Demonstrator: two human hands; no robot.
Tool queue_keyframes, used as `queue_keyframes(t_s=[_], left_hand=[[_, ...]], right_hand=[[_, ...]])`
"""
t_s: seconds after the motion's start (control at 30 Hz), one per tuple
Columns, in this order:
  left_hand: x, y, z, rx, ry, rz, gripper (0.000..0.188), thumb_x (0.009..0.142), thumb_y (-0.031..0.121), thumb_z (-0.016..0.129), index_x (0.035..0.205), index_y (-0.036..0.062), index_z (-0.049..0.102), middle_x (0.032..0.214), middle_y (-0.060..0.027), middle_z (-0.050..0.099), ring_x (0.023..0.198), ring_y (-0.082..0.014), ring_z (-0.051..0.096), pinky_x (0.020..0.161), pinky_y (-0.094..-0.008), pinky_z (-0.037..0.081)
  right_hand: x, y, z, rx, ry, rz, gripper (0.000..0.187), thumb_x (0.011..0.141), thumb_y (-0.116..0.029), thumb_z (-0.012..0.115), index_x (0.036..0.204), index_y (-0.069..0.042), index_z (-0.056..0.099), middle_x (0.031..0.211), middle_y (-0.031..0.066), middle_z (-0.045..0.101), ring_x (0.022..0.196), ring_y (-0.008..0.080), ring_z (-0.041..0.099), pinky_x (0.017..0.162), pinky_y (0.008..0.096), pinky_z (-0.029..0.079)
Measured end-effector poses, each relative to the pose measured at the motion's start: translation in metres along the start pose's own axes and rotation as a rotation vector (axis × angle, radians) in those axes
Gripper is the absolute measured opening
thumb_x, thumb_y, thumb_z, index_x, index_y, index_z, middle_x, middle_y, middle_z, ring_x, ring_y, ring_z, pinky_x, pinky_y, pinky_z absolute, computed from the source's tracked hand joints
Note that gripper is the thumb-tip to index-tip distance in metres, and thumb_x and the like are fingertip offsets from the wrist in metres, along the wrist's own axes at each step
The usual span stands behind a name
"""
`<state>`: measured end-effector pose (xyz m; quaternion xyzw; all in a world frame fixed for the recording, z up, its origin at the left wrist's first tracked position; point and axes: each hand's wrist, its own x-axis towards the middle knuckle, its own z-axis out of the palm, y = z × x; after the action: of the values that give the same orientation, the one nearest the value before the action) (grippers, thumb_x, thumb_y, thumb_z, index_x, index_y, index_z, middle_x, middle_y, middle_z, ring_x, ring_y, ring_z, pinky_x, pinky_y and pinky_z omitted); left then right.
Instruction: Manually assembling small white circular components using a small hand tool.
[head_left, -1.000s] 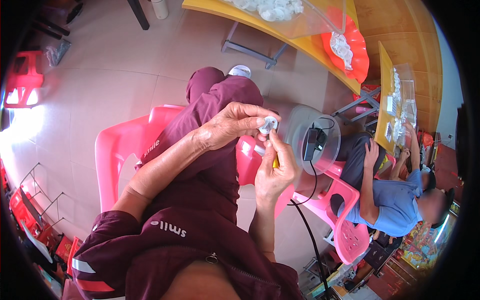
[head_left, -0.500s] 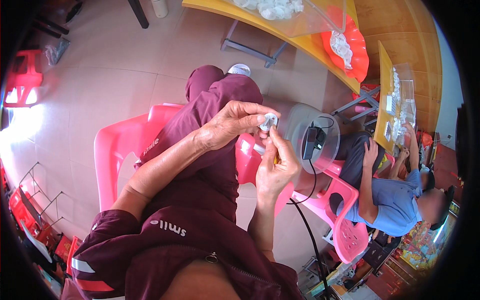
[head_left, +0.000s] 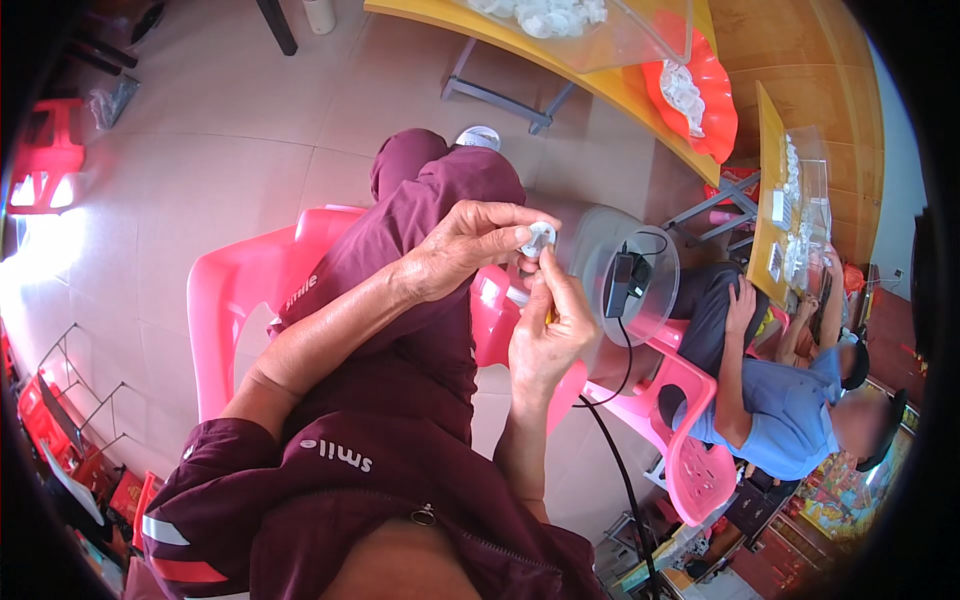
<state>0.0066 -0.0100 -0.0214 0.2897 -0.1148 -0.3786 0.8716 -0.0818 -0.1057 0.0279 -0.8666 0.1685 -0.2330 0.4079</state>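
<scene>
Above my lap, my left hand [head_left: 463,247] pinches a small round white plastic part [head_left: 541,237] between thumb and fingers. The part has an opening in its face. Close against its lower edge are the fingertips of my right hand [head_left: 553,330], whose fingers are closed. A bit of yellow [head_left: 551,314] shows inside the right hand; the rest of that thing is hidden by the fingers, so I cannot tell its kind.
A clear plastic bin [head_left: 655,300] with a black power adapter [head_left: 622,283] on it stands right of my hands. Beyond, a yellow table [head_left: 640,105] bears a red bowl [head_left: 720,110] of white parts. A person in blue [head_left: 785,410] sits on a pink chair [head_left: 700,480] at right.
My right hand has shifted very slightly, while the white part stays in my left fingers. At the far right, another person's arm at the second table has moved a little to the right.
</scene>
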Motion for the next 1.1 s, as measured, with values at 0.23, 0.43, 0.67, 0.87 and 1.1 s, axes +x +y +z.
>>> queue_keyframes(t_s=[0.23, 0.43, 0.67, 0.87, 1.1], left_hand=[[0.0, -0.005, -0.003, 0.054, 0.015, 0.026, 0.033, 0.093, 0.021, 0.057, 0.119, 0.0003, 0.059, 0.096, -0.0031, 0.063, 0.083, -0.0092, 0.058, 0.076, -0.0253, 0.051], [0.001, -0.007, -0.002, 0.092, 0.022, 0.055, 0.034, 0.093, 0.022, 0.058, 0.121, 0.0008, 0.058, 0.098, -0.0028, 0.063, 0.085, -0.0104, 0.06, 0.073, -0.0247, 0.053], [0.002, -0.009, -0.002, 0.122, 0.043, 0.082, 0.037, 0.094, 0.024, 0.057, 0.121, -0.0004, 0.057, 0.1, -0.004, 0.062, 0.089, -0.0111, 0.06, 0.078, -0.0267, 0.053], [0.003, -0.006, 0.004, 0.106, 0.06, 0.104, 0.038, 0.094, 0.024, 0.056, 0.121, -0.0021, 0.056, 0.102, -0.0056, 0.061, 0.095, -0.0115, 0.058, 0.086, -0.0291, 0.052], [0.002, -0.008, 0.006, 0.065, 0.068, 0.064, 0.037, 0.094, 0.024, 0.056, 0.121, -0.0021, 0.056, 0.103, -0.0062, 0.061, 0.095, -0.012, 0.059, 0.088, -0.0294, 0.052]], right_hand=[[0.0, 0.003, 0.005, 0.007, 0.017, -0.003, 0.035, 0.079, 0.013, 0.057, 0.11, -0.001, 0.065, 0.071, 0.0094, 0.058, 0.062, 0.0178, 0.058, 0.055, 0.029, 0.044], [0.001, 0.006, 0.008, 0.057, 0.041, 0.006, 0.034, 0.08, 0.012, 0.056, 0.11, -0.001, 0.065, 0.072, 0.0095, 0.058, 0.063, 0.0175, 0.059, 0.055, 0.0289, 0.045], [0.004, 0.0, 0.016, -0.082, 0.095, -0.086, 0.037, 0.077, 0.014, 0.056, 0.11, -0.001, 0.065, 0.072, 0.0108, 0.059, 0.062, 0.0214, 0.06, 0.056, 0.0318, 0.048], [0.006, -0.007, 0.018, -0.205, 0.099, -0.078, 0.039, 0.073, 0.016, 0.056, 0.107, 0.0, 0.066, 0.072, 0.0113, 0.058, 0.062, 0.0247, 0.06, 0.056, 0.0345, 0.049], [0.006, -0.009, 0.011, -0.236, 0.079, -0.068, 0.041, 0.073, 0.015, 0.055, 0.108, -0.003, 0.066, 0.072, 0.0124, 0.058, 0.063, 0.0269, 0.06, 0.056, 0.0362, 0.049]])
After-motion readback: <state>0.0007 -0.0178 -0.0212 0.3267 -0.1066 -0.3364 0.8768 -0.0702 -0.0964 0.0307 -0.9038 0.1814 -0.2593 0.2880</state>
